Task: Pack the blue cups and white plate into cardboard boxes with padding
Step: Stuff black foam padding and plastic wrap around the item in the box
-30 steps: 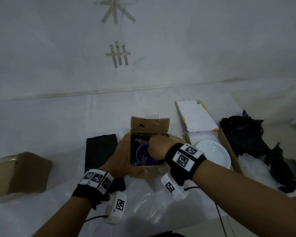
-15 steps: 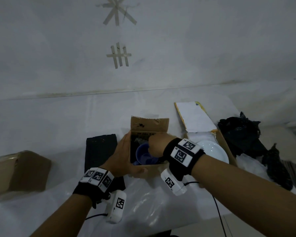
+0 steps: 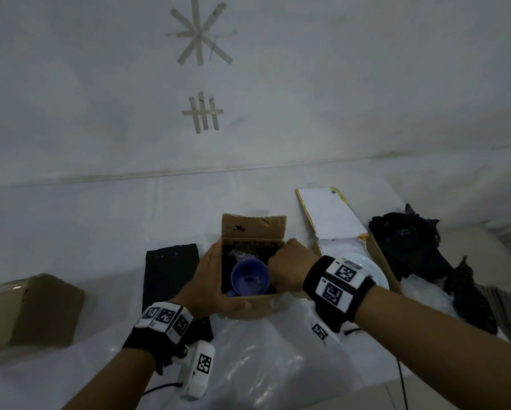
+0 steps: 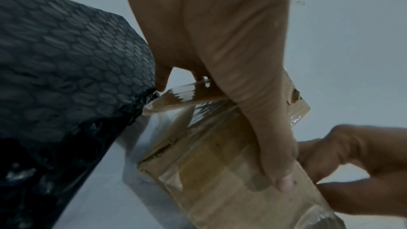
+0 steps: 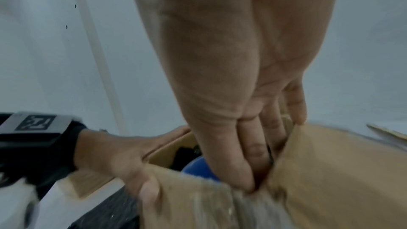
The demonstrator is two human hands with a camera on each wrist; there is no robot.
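A blue cup (image 3: 250, 278) sits upright inside a small open cardboard box (image 3: 254, 306) with a dark lining. My left hand (image 3: 207, 285) grips the box's left side, thumb along the front wall (image 4: 220, 189). My right hand (image 3: 289, 270) curls over the box's right wall, pinching the cardboard edge (image 5: 330, 171) beside the cup (image 5: 198, 168). A white plate (image 3: 369, 270) lies in a second open box to the right, partly hidden by my right wrist.
A flat black bubble-wrap sheet (image 3: 171, 270) lies left of the box. Crumpled black padding (image 3: 405, 247) is piled at the far right. Another cardboard box (image 3: 32, 309) stands at the far left. Clear plastic sheet (image 3: 263, 365) covers the near table.
My right hand has shifted slightly right and nearer, off the cup and onto the box's right wall, so more of the cup shows. My left hand keeps its hold.
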